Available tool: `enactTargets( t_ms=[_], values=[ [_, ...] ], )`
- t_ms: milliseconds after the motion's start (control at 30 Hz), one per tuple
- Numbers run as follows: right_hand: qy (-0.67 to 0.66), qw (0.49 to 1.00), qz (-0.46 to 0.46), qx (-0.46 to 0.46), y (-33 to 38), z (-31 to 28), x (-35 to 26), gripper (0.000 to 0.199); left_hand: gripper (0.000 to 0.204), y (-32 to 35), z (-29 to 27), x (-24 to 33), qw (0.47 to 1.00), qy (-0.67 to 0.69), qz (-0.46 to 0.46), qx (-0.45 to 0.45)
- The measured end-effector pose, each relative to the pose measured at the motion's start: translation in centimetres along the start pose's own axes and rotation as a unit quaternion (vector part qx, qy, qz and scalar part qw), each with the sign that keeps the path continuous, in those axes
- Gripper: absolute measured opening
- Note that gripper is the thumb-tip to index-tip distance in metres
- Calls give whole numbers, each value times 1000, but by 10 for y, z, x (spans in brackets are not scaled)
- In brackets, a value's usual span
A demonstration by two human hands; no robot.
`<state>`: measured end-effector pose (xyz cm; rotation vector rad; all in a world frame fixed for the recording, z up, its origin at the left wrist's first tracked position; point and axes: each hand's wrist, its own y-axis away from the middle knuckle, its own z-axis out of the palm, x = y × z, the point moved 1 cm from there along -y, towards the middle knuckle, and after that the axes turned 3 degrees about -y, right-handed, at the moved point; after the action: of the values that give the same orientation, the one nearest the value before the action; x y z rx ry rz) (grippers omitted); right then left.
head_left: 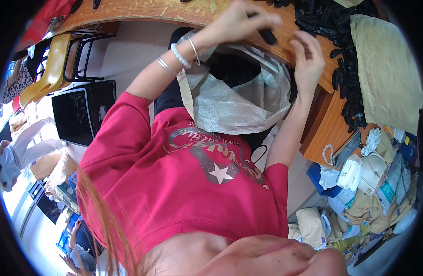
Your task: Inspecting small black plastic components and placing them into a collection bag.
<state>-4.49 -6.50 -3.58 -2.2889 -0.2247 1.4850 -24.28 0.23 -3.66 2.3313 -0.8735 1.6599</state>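
My left hand [241, 22], with bracelets on its wrist, is over the table's near edge, its fingers curled and slightly blurred. A small black plastic piece [267, 37] shows right under those fingers and appears held in them. To its right, my right hand [308, 62] is raised with thumb and fingers apart and nothing visible between them. Below both hands, a whitish woven sack [234, 108] lies open on my lap against the table. Dark contents [234, 69] show in its mouth, too shadowed to make out singly.
Many black plastic pieces [345, 83] lie heaped along the right of the worn wooden table [161, 11], beside a beige cloth or sack [386, 73]. Bags and a white handbag [371, 172] crowd the right. A yellow chair [57, 64] and a black box [78, 112] stand left.
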Motion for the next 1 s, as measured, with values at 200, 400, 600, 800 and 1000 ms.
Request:
enactTargets(
  t_ms=[200, 400, 600, 800, 1000],
  values=[
    [381, 917, -115, 33, -18, -7, 31, 29, 29, -39, -28, -17, 987, -68, -86, 115],
    [317, 948, -18, -22, -7, 7, 5, 26, 22, -41, -6, -17, 960, -262, 54, 81],
    [295, 953, 43, -46, -1, 6, -7, 26, 16, -15, 6, 5, 978, -195, 60, 48],
    [314, 949, -5, -11, 2, 6, -4, 24, 16, -15, 1, 6, 910, -343, 226, -57],
    [-117, 959, 232, 109, 13, 2, -11, 22, 12, -5, 0, 1, 970, -211, 122, 22]
  ],
)
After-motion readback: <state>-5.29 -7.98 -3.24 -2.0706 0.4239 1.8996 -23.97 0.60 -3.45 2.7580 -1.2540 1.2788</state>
